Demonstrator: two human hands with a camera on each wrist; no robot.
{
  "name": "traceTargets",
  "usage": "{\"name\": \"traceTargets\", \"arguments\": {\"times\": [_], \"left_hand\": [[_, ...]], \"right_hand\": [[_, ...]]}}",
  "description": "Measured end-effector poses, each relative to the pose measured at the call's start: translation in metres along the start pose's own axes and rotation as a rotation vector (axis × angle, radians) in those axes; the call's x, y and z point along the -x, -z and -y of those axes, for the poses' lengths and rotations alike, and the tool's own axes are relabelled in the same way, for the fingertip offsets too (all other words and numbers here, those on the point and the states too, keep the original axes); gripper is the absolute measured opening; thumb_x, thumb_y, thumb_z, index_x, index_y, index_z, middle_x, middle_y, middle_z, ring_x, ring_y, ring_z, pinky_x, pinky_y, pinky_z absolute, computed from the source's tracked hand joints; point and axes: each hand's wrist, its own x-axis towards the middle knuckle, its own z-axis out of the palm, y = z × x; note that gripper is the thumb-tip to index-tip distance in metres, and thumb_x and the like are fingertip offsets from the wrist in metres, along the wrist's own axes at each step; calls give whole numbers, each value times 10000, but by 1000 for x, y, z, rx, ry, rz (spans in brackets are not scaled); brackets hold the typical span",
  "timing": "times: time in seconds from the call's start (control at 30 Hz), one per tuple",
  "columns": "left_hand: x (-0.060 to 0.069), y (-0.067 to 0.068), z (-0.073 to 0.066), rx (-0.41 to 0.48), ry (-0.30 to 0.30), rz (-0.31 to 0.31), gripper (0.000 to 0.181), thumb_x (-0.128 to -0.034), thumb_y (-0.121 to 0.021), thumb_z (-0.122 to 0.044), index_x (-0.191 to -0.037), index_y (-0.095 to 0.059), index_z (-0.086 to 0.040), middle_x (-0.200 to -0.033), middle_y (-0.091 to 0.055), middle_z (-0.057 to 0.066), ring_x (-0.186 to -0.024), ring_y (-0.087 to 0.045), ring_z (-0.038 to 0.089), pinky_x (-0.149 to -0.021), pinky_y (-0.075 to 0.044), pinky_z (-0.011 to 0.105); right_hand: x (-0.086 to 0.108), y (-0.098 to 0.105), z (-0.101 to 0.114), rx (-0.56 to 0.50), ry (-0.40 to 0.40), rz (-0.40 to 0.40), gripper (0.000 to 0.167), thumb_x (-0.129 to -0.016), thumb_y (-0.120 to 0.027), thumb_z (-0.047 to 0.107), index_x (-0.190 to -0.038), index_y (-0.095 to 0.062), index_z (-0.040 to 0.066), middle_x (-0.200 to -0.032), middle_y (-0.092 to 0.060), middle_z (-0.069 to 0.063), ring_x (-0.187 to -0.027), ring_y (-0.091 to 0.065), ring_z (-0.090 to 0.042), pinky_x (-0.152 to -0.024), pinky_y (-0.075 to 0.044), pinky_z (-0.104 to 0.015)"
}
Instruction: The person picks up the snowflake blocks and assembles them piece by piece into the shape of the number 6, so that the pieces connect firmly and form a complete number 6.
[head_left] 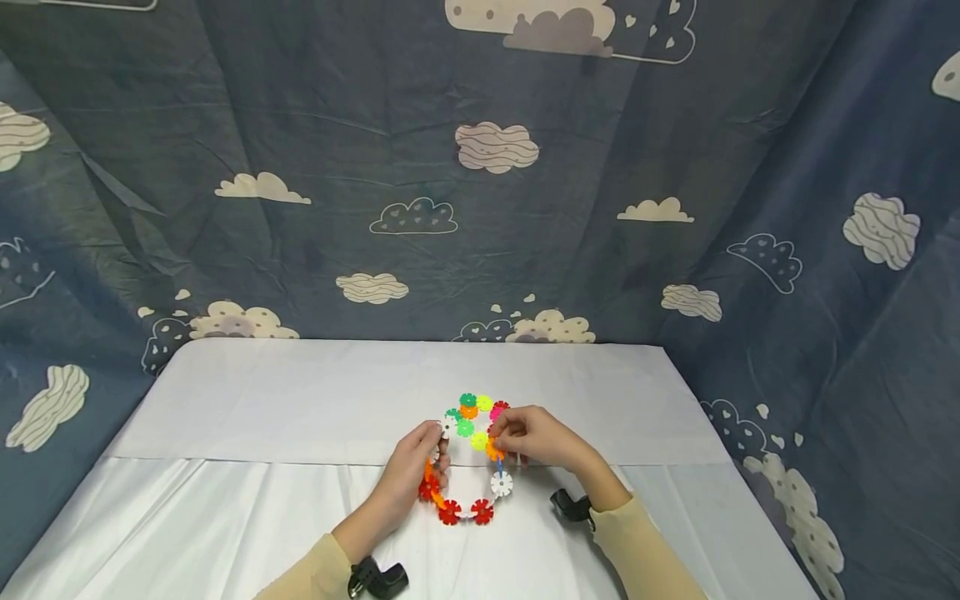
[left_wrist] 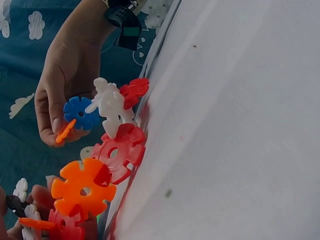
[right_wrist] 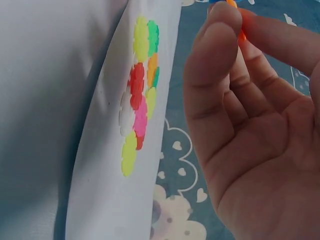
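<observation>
A chain of slotted flower-shaped plastic discs hangs in a curve between my hands above the white table. My left hand [head_left: 408, 462] grips its left part, where white and orange discs [left_wrist: 84, 189] show beside the fingers. The bottom of the curve has red discs [head_left: 482, 511], and a white disc [head_left: 502, 483] is farther up on the right. Thumb and fingers of my right hand [head_left: 542, 437] pinch an orange disc [head_left: 495, 450] joined to a blue disc [left_wrist: 77, 112]. In the right wrist view, the fingertips hide most of that orange disc.
Loose discs in green, yellow [head_left: 483, 402], orange, pink, red and white lie in a group on the white tablecloth [head_left: 300, 400], just beyond the hands. A dark blue curtain [head_left: 337, 108] with cloud prints hangs behind and at both sides. Each wrist wears a black camera [head_left: 572, 506].
</observation>
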Motion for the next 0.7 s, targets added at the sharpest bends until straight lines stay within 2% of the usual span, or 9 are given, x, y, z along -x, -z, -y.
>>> {"name": "traceTargets", "arguments": {"times": [0.17, 0.27, 0.4, 0.47, 0.6, 0.7], "left_hand": [[1, 0, 1, -23, -6, 14, 419, -1126, -533, -365, -1098, -519, 53, -767, -500, 11, -615, -485, 130, -555, -510, 226], [1, 0, 1, -24, -10, 24, 423, -1132, -515, -377, -1092, -511, 45, -759, -494, 5, -605, -479, 123, -544, -502, 222], [2, 1, 1, -22, -2, 23, 392, -1146, -476, -373, -1044, -513, 3, -754, -486, 4, -596, -474, 124, -539, -498, 221], [2, 1, 0, -16, 7, 14, 398, -1148, -457, -398, -1010, -518, -30, -742, -486, -1, -586, -475, 123, -539, -498, 223], [2, 0, -1, -1, 14, 1, 405, -1146, -446, -425, -995, -520, -56, -743, -502, 4, -597, -492, 121, -564, -535, 236], [1, 0, -1, -7, 11, 3, 339, -1156, -443, -345, -1093, -534, -25, -825, -526, 13, -633, -522, 115, -597, -585, 256]], "right_hand": [[0, 2, -3, -8, -4, 26, 139, -1033, -698, 214, -1009, -728, 81, -787, -693, -38, -647, -615, -166, -587, -534, -278], [-2, 3, -8, 28, -18, -6, 178, -1048, -684, 260, -1032, -743, 93, -765, -689, -28, -629, -606, -162, -586, -526, -270], [-11, 1, -12, 150, -21, -71, 146, -1029, -712, 240, -1067, -770, 112, -769, -685, -1, -611, -598, -154, -567, -495, -238], [-19, 0, -12, 224, -1, -78, 114, -1010, -737, 218, -1068, -786, 132, -798, -697, 13, -640, -584, -141, -579, -476, -225], [-38, -1, -10, 375, 22, -33, 115, -962, -790, 168, -1070, -813, 199, -807, -663, 36, -682, -525, -115, -614, -420, -214], [-48, -2, -11, 454, 6, 8, 132, -934, -822, 163, -1041, -809, 241, -757, -601, 50, -685, -508, -109, -625, -391, -221]]}}
